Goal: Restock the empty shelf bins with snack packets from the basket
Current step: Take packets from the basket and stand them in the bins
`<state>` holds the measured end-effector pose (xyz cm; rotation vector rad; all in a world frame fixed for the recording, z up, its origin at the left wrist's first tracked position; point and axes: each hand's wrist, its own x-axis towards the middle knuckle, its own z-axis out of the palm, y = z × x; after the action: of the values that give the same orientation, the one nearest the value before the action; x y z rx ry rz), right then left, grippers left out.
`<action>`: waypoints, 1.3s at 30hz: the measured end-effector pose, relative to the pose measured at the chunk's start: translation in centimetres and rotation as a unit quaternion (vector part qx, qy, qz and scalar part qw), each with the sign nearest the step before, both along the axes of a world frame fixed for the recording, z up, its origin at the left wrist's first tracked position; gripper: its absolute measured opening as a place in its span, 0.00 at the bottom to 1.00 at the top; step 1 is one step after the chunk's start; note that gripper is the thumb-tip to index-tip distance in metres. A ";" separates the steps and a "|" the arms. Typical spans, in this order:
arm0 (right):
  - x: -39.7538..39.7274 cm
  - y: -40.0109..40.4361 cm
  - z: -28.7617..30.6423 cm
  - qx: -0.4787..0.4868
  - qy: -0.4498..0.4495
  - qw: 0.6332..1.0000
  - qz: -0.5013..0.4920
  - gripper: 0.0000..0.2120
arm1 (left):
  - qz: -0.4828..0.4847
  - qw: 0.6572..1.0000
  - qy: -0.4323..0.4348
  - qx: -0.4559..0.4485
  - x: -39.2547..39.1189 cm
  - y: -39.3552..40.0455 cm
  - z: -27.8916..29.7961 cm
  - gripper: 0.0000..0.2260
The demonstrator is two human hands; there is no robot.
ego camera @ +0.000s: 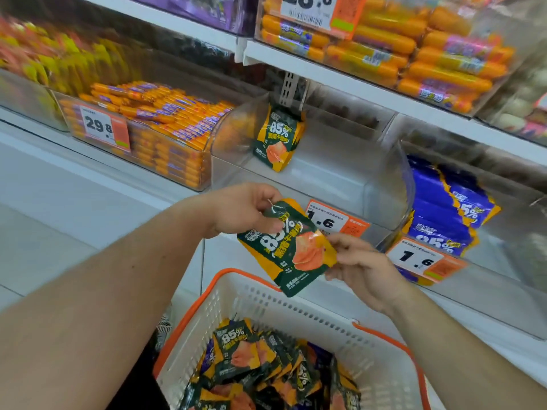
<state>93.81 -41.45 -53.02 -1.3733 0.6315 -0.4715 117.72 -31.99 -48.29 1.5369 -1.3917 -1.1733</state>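
Both left hand (245, 211) and right hand (359, 263) pinch green packet (288, 250) by its edges, risks slipping back into basket (296, 309) before reaching clear bin's (340, 184) front edge

Dark-green packet (286, 247) (orange corners), white basket (260, 303) orange-rimmed

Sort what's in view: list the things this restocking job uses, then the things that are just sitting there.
In use: left hand and right hand holding a green snack packet; clear bin with one packet; basket of packets.

Not in use: orange sausage bin; blue packets.
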 end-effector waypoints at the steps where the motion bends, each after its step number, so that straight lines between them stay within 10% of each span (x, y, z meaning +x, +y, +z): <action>1: 0.2 0.0 1.0 -0.050 0.021 0.999 -0.003 0.18 | -0.015 1.000 -0.003 -0.008 0.0 0.1 0.4 0.07; 11: 4.1 0.8 5.8 -0.232 0.172 0.957 0.039 0.04 | 0.044 0.988 -0.078 -0.127 -1.2 0.1 2.3 0.08; 17: 6.1 -1.8 9.5 -0.103 0.108 0.979 -0.138 0.06 | 0.311 0.894 -0.197 -0.257 0.6 -0.8 2.0 0.14; 21: 9.3 -5.7 10.5 -0.163 0.098 0.955 -0.229 0.08 | 0.385 0.842 -0.326 -0.191 1.8 -2.2 0.9 0.24; 26: 15.2 -10.5 8.7 -0.201 0.152 0.934 -0.254 0.09 | 0.382 0.848 -0.355 -0.089 1.8 -3.4 -0.6 0.38; 39: 22.8 -14.8 5.0 -0.243 0.264 0.894 -0.268 0.11 | 0.364 0.886 -0.280 -0.063 0.8 -4.5 0.0 0.33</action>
<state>116.58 -56.29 -48.03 -1.8212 1.4351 -0.7369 118.49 -36.44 -48.27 2.1262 -1.0078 -0.1748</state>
